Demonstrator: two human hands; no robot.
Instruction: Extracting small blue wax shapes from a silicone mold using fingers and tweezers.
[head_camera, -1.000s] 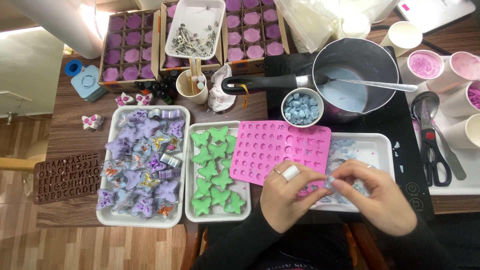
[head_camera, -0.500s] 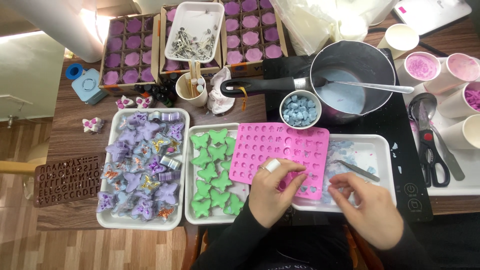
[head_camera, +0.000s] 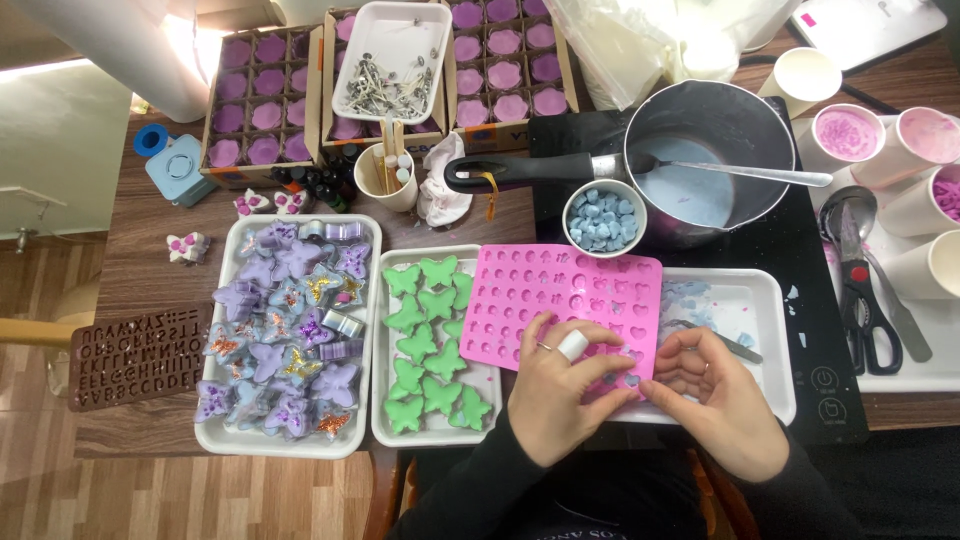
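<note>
My left hand (head_camera: 570, 385) and right hand (head_camera: 722, 395) pinch the near edge of the pink silicone mould (head_camera: 565, 300) lying across the white tray (head_camera: 770, 330); bending it hard could snap the small blue wax pieces (head_camera: 690, 298).

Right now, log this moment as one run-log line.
left hand: on pink silicone mould, near edge | right hand: at same edge | mould: across white tray | green butterflies: tray at left
</note>
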